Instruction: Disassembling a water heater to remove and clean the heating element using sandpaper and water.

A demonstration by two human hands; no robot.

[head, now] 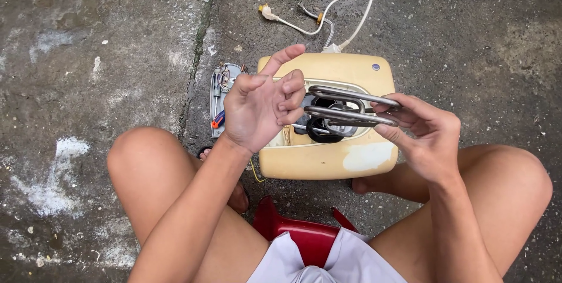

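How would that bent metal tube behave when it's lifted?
The metal tube looks rigid: its loops hold their shape in the right hand. Its shiny surface may be slippery. It is probably fairly light, since fingertips alone carry it.

Shiny metal heating coil (351, 107), rough concrete (117, 37)

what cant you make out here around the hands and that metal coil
- Head view: the left hand hides one end of the metal coil.
- Inside of the cream housing: covered by coil and hands.
- Small tools on the grey tray: too small to identify.
- Red stool: mostly hidden by legs and cloth.
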